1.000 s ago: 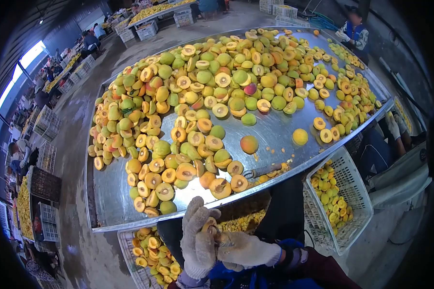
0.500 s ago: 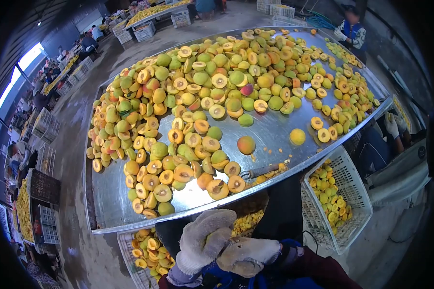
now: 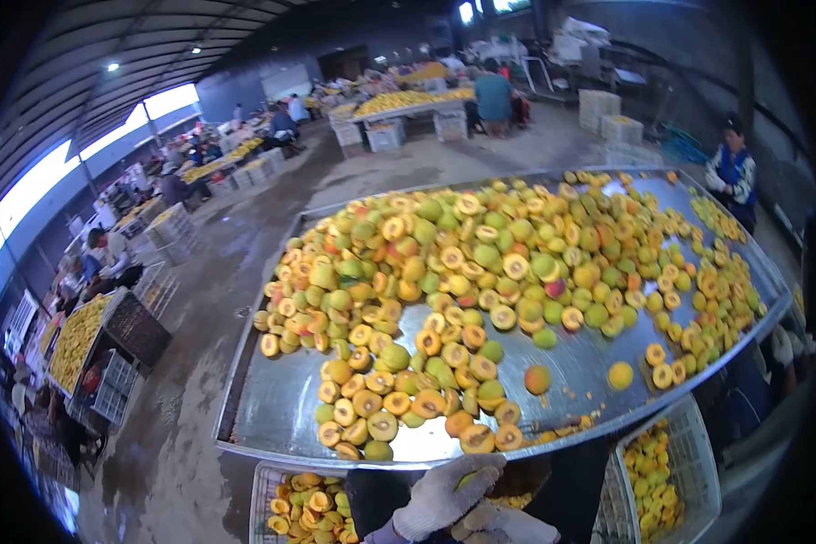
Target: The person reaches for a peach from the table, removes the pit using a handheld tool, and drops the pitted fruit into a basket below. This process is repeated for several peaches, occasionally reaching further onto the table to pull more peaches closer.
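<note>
My left hand [image 3: 449,497], in a stained whitish work glove, is low in the middle of the view, just in front of the metal table's near edge. Its fingers are stretched out and apart from the thumb, with nothing plainly held. Against its lower right side is my right hand [image 3: 508,524], gloved the same way; the bottom of the frame cuts it off and hides its fingers. Beyond both hands, halved peaches [image 3: 383,426] with pits showing lie cut side up on the metal table [image 3: 290,408]. A knife-like tool [image 3: 539,424] lies among scraps by the near edge.
A crate of peach halves [image 3: 261,508] stands below the table at left, and another crate [image 3: 698,453] at right. A large fruit heap [image 3: 517,245] covers the table's far side. One person [image 3: 733,177] is at the far right corner; others work at distant tables.
The view has tilted up, so the table and hands sit lower and more of the hall shows. My hands, earlier pressed together with left fingers curled, now have the left fingers extended.
</note>
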{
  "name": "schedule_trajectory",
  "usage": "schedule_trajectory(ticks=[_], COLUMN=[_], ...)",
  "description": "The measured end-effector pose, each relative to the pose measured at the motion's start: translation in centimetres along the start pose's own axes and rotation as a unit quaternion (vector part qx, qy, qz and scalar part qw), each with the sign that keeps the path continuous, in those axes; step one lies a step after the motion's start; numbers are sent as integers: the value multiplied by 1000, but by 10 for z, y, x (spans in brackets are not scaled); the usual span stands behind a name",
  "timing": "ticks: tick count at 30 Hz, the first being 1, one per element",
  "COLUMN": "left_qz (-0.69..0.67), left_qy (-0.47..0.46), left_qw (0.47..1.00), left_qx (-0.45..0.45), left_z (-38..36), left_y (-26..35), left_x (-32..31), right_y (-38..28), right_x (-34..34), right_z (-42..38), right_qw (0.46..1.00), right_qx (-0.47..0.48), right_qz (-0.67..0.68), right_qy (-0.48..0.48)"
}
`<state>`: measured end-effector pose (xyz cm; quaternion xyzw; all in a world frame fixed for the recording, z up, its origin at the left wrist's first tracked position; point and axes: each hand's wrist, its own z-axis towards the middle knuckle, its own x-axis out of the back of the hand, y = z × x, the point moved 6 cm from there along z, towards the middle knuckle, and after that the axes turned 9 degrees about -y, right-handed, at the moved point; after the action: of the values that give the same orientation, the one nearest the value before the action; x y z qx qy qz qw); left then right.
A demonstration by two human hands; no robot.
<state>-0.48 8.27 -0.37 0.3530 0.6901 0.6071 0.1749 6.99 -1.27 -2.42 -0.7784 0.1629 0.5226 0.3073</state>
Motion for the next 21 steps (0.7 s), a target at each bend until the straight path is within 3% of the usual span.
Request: schedule_trajectory(ticks=[1, 3, 5, 6, 8, 9, 11, 12, 13, 15, 16, 17, 18, 19, 20, 21], left_qz=[-24, -86, -124, -123, -74, -73, -169, -239, -281, -284, -548, -765, -611, -530, -537, -542], left_qy=[8, 20, -20, -15, 16, 15, -7, -38, -68, -1, -68, -118, -74, -7, -1, 9], left_qw=[1000, 996, 987, 987, 979, 979, 968, 963, 942, 947, 819, 617, 785, 840, 834, 830], left_qx=[13, -22, -99, -103, -191, -191, -183, -119, -172, -148, -155, -146, 70, 118, 125, 132], left_z=[-2, -9, -11, -11, -17, -18, -20, -22, -19, -23, -16, -9, -9, -13, -9, -8], left_y=[0, 5, 7, 6, 17, 16, 10, 2, 4, -1, 0, 1, -30, -23, -23, -27], left_x=[3, -1, -5, -5, -4, -3, -4, -5, -2, -2, -21, -39, -45, -52, -51, -47], right_y=[-12, -10, 14, 17, 24, 26, 22, 20, 22, 20, 48, 51, 80, 95, 83, 66], right_x=[-2, -3, 21, 14, 7, 1, -12, -13, -8, -11, -25, -25, 15, 54, 42, 25], right_z=[-5, -1, 0, 2, 2, 2, 7, 4, 4, 2, 11, 16, 22, 24, 20, 13], right_qw=[985, 984, 995, 985, 975, 963, 978, 987, 987, 994, 836, 478, 736, 915, 915, 848], right_qx=[41, 37, -11, -33, -39, -39, -10, 15, -5, -30, -180, -276, -235, -175, -165, -199], right_qz=[-138, -144, 56, 159, 196, 236, 196, 158, 160, 54, 470, 768, 572, 311, 316, 467], right_qy=[100, 96, 81, -61, -92, -124, -71, -14, -4, -85, -221, -325, -277, -190, -186, -152])
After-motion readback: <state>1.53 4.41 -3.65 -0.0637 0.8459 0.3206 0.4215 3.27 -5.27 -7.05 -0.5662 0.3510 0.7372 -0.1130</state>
